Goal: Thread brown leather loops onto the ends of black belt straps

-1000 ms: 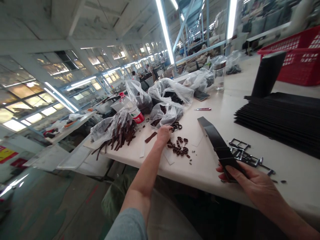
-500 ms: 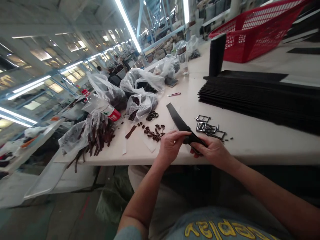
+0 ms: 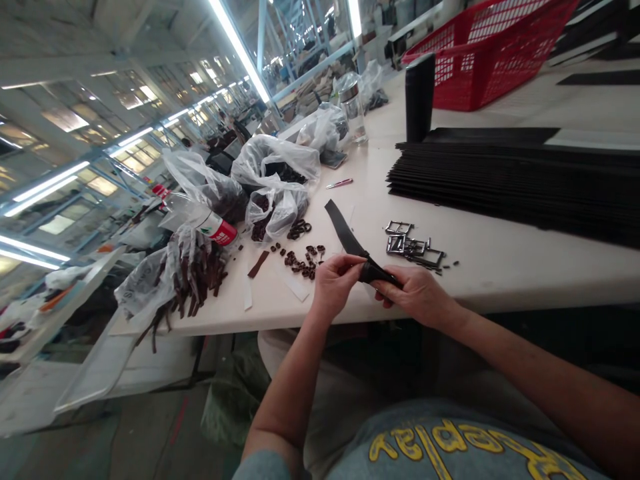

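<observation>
A black leather strap (image 3: 344,228) is held between both hands above the table's front edge, its free end pointing away from me. My left hand (image 3: 334,283) pinches it about midway, at a darker band across the strap. Around its nearer, folded part the fingers of my right hand (image 3: 420,293) are closed. What lies under those fingers is hidden. Metal buckles (image 3: 413,247) lie in a small heap just beyond my right hand. Several small brown loops (image 3: 304,263) are scattered on the table beyond my left hand.
A stack of black straps (image 3: 500,183) covers the right side, with a red basket (image 3: 465,73) behind. Plastic bags (image 3: 275,157), a bottle (image 3: 217,227) and a bundle of brown strips (image 3: 195,273) stand left. A pen (image 3: 339,183) and a glass jar (image 3: 354,117) lie farther back.
The whole view has shifted slightly. Both hands still hold the strap; its near part now looks more folded over, and the left hand sits at the band.
</observation>
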### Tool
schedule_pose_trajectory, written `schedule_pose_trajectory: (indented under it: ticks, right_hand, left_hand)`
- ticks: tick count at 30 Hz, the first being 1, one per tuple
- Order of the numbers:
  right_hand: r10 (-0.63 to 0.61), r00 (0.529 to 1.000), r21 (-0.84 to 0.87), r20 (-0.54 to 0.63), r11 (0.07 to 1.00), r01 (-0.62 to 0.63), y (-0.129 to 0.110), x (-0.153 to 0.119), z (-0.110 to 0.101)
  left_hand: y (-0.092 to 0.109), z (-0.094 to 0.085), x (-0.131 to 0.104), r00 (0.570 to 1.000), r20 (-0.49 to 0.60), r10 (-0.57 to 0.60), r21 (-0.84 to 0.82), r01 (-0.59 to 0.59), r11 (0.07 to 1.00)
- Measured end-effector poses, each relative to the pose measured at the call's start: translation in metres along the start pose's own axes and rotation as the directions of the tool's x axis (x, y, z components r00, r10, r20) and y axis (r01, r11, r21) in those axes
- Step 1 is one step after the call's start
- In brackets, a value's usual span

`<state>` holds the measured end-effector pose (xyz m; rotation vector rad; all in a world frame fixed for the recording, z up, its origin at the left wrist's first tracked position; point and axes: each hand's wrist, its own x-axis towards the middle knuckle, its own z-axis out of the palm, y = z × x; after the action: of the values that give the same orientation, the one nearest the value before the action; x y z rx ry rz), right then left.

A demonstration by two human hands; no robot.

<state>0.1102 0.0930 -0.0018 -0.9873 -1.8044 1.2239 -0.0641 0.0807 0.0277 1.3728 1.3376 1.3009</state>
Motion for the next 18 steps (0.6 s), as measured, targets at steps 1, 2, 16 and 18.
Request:
schedule_pose_trajectory:
  ticks: [1, 2, 16, 18]
  right_hand:
    - [0.003, 1.0, -0.006, -0.004, 1.0, -0.003, 0.0, 0.0, 0.0]
    - [0.007, 1.0, -0.011, -0.006, 1.0, -0.007, 0.0, 0.0, 0.001]
    - [-0.002, 1.0, 0.031, -0.016, 1.0, 0.002, 0.001, -0.001, 0.003]
    - [-0.009, 1.0, 0.079, 0.007, 0.997, 0.009, 0.0, 0.0, 0.001]
  left_hand:
    - [0.003, -0.001, -0.001, 1.0, 0.004, -0.003, -0.002, 0.003, 1.0]
    - [0.005, -0.001, -0.003, 1.0, 0.009, -0.002, 0.005, 0.002, 1.0]
    - [-0.004, 0.012, -0.011, 0.991, -0.023, -0.13, -0.294, 0.117, 0.949]
    - [-0.002, 0.012, -0.011, 0.991, 0.015, -0.13, -0.285, 0.128, 0.95]
